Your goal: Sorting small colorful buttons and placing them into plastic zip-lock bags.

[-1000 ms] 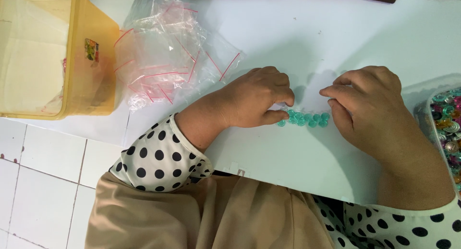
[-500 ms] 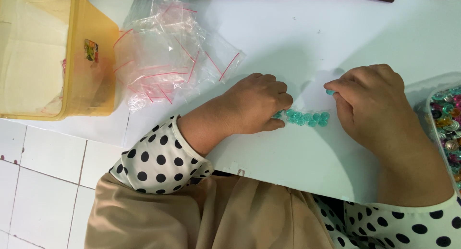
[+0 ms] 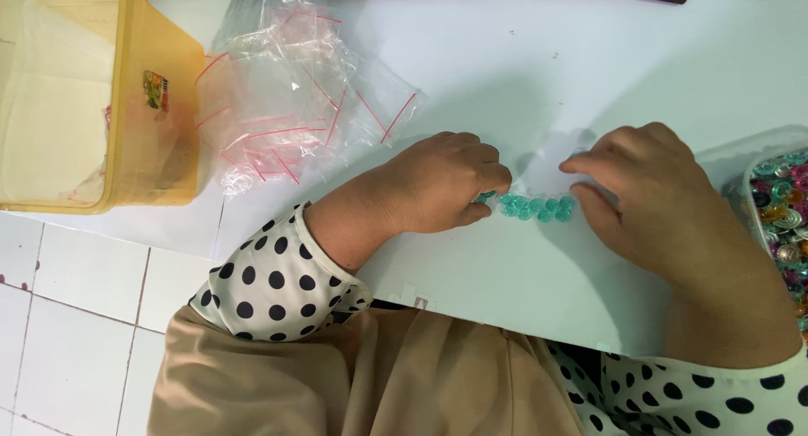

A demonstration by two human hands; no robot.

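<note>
A: Head view, entry one. The teal beads [image 3: 534,206] lie in a short row on the white counter [image 3: 589,74], between the two hands. The left hand [image 3: 438,183] rests knuckles-up at the row's nine o'clock end, fingers curled down onto the first beads. Whether it pinches one cannot be told; the fingertips are hidden.

B: Change against the earlier frames?

A: The right hand [image 3: 648,192] has shifted. A second ago its fingers sat on the three o'clock end of the row; half a second ago they lifted toward twelve o'clock; now they hover, loosely curled, just above that end, over a faint clear film on the counter. What they grip, if anything, cannot be told. The left hand has barely moved.

B: Reading of that?

A: Judged only: the row stays pinned at one end while the other end is being handled, so the work on the beads is mid-way.

B: Surroundings?

A: Clear zip bags [image 3: 286,116] with red strips at ten o'clock, a yellow plastic tub [image 3: 160,108] beyond them, a tray of mixed beads [image 3: 778,209] at three o'clock.
</note>
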